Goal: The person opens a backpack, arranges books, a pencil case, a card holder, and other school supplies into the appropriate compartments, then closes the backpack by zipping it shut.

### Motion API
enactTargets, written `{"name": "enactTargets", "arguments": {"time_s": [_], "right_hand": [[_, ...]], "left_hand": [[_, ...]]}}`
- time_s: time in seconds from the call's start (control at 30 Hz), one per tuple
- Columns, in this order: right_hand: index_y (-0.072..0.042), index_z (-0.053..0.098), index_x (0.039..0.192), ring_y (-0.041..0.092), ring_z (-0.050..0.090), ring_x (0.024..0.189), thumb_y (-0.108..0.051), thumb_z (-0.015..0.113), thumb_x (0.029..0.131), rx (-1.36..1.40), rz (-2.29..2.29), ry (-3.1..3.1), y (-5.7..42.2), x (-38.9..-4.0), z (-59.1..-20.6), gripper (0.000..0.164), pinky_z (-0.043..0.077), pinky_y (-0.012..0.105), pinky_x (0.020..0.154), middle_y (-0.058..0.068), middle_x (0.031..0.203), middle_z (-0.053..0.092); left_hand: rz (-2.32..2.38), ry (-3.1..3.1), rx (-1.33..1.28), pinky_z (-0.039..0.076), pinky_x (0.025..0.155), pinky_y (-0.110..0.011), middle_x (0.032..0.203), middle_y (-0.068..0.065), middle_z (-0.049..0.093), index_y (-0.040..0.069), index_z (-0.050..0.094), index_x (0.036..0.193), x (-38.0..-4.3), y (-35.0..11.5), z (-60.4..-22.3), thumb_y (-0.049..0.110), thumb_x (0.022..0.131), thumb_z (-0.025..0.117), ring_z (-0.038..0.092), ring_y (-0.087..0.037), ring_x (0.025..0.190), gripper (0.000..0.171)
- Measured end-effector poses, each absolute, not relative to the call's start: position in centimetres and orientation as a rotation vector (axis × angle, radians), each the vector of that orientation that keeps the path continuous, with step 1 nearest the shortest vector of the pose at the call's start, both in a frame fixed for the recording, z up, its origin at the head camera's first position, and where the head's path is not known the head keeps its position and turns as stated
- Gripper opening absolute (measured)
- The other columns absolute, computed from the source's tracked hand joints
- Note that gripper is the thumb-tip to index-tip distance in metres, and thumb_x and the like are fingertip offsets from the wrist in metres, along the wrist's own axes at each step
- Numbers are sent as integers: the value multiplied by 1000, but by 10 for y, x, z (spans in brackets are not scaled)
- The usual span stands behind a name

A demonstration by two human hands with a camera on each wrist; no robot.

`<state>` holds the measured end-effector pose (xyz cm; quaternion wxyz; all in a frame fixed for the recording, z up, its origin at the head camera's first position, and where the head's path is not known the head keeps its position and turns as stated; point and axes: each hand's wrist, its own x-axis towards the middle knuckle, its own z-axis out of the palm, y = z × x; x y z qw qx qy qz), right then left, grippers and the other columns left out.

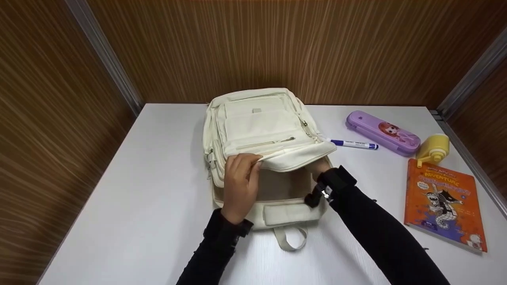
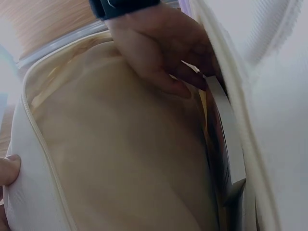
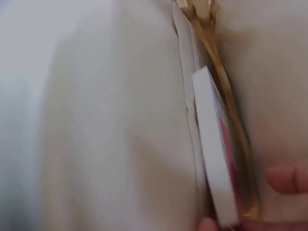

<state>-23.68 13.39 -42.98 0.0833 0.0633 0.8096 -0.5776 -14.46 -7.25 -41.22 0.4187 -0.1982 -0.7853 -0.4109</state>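
Observation:
A cream backpack [image 1: 257,118] lies on the white table with its main compartment unzipped. At the raised edge of its front flap [image 1: 297,158], my left hand [image 1: 242,182] pinches the fabric between thumb and fingers. My right hand [image 1: 318,168] reaches inside at the right, mostly covered by the flap in the head view. In the left wrist view, the right hand [image 2: 163,48] holds the upper end of a book [image 2: 231,134] that stands on edge inside. The book's white page edges [image 3: 214,149] show in the right wrist view, with fingertips [image 3: 208,224] at its lower end.
Right of the backpack lie a blue-and-white marker [image 1: 354,144] and a purple pencil case [image 1: 382,132]. Beyond them, a yellow pencil sharpener [image 1: 433,149] with a crank stands by an orange comic book [image 1: 443,206]. Wooden panels [image 1: 277,51] enclose the table.

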Motion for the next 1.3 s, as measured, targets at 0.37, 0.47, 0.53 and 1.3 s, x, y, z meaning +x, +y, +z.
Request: {"name": "enactTargets", "arguments": {"time_s": [0.37, 0.47, 0.53, 1.3], "right_hand": [[1, 52, 128, 14, 56, 88, -16, 53, 95, -78, -1514, 2335, 165, -203, -415, 37, 50, 31, 84, 3, 94, 61], [7, 56, 130, 23, 62, 102, -15, 54, 94, -204, -1351, 2489, 190, -194, -416, 43, 51, 35, 90, 18, 114, 67], [8, 59, 128, 32, 61, 112, -18, 53, 96, -255, -1252, 2601, 212, -189, -418, 41, 51, 42, 95, 24, 124, 64], [18, 29, 142, 44, 56, 93, -46, 48, 97, 724, -767, 2895, 429, -130, -444, 81, 41, 28, 58, 44, 127, 44]], "left_hand": [[-1027, -2026, -495, 42, 83, -32, 92, -5, 69, 6, 68, 99, -146, -77, -416, 12, 94, 63, 57, -20, 89, 10], [-1024, -2045, -497, 42, 82, -32, 92, -4, 69, 5, 68, 98, -144, -79, -420, 12, 93, 64, 57, -20, 89, 9], [-1018, -2058, -500, 42, 82, -32, 91, -4, 69, 5, 68, 97, -142, -81, -423, 11, 93, 64, 57, -20, 88, 8], [-887, -2578, -641, 47, 76, -30, 89, 0, 66, 12, 66, 96, -121, -95, -441, 19, 95, 61, 56, -17, 83, 9]]}}
